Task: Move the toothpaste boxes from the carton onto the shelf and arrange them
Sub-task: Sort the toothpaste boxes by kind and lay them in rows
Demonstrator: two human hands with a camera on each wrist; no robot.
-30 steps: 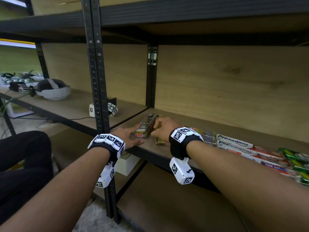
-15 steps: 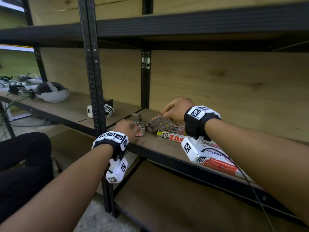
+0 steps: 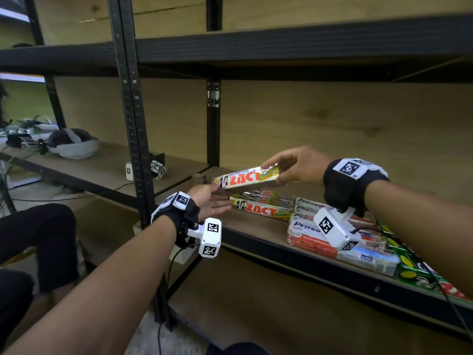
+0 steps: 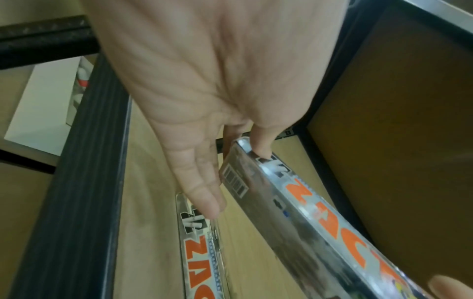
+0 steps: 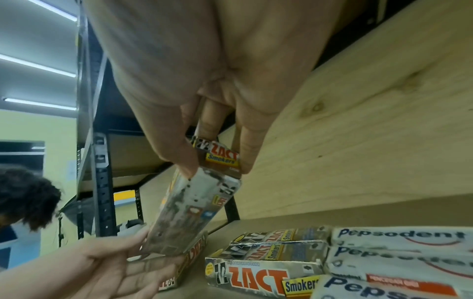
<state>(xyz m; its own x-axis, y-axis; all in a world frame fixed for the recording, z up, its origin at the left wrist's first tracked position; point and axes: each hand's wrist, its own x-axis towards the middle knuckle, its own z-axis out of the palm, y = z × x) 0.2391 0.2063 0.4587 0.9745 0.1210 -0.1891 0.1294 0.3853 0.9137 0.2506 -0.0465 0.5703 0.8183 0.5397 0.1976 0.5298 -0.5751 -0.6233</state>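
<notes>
A silver Zact box (image 3: 247,178) with orange lettering is held in the air above the wooden shelf (image 3: 258,228), lying lengthwise between the two hands, its printed face turned toward the head camera. The right hand (image 3: 298,166) pinches its right end, thumb on one side and fingers (image 5: 247,153) on the other, clamped on the box's short end. The left hand (image 3: 211,199) meets the box's left end with fingers (image 4: 202,188) straight and together, palm turned up; its thumb touches the box's near corner in the left wrist view. Directly below, more Zact boxes (image 3: 263,207) lie flat on the shelf, one at the front edge and others behind it. To their right, touching them, lie white Pepsodent boxes (image 3: 305,228), and further right a blue-grey box (image 3: 371,256) and green boxes (image 3: 414,267). A black steel upright (image 3: 133,119) stands left of the hands. On the neighbouring shelf to the left rests a white headset (image 3: 73,146).
</notes>
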